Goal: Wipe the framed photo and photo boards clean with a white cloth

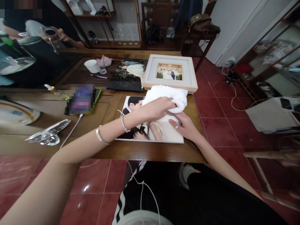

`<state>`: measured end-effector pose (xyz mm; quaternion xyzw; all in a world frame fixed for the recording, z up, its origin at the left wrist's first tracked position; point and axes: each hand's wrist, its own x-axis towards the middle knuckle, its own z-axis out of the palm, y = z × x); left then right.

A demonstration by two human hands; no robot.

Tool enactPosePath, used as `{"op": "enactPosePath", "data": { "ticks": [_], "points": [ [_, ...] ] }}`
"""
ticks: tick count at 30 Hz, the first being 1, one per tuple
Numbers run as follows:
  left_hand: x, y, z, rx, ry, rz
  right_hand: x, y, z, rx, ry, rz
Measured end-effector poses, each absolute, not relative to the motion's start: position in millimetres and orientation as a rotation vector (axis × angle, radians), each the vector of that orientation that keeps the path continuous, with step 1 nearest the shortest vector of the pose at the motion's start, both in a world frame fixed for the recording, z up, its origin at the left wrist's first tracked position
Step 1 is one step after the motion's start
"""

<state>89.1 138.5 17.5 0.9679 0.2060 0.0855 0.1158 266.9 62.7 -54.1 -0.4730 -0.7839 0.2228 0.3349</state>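
Observation:
A large glossy photo print (133, 106) lies flat at the near edge of the wooden table (150, 151). My left hand (157, 107) reaches across it and is closed on a white folded towel (173, 95) that rests on the print's upper right part. My right hand (182, 125) lies on the print's right side, fingers stretched flat with a ring on one finger, holding the print down. Behind the towel stands a white-framed photo (170, 72), and left of that a dark photo print (127, 75).
A phone with a green case (82, 99) and its cable lie at the table's left, beside a butterfly-shaped silver dish (48, 134) and a plate (16, 114). A white cup (92, 66) sits farther back. Another person (35, 25) holds a cup at far left. Shelves stand right.

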Motion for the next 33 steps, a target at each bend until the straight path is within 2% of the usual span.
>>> {"op": "enactPosePath", "data": {
  "ticks": [8, 17, 25, 28, 33],
  "points": [
    [17.8, 120.8, 19.1, 2.874, 1.006, 0.012, 267.7, 63.8, -55.1, -1.165, -2.069, 0.587],
    [-45.3, 95.6, 9.5, 2.908, 1.319, 0.04, 266.9, 60.2, -50.7, -1.23, -2.028, 0.624],
    [-31.0, 4.8, 10.2, 2.891, 1.092, 0.155, 266.9, 59.4, -49.1, -1.257, -2.009, 0.614],
    [-31.5, 8.4, 12.9, 2.871, 1.053, 0.188, 266.6, 59.3, -48.6, -1.264, -2.005, 0.606],
    [-33.4, 59.9, 3.7, 2.873, 1.224, 0.118, 266.4, 59.5, -48.7, -1.257, -2.007, 0.608]
  ]
}}
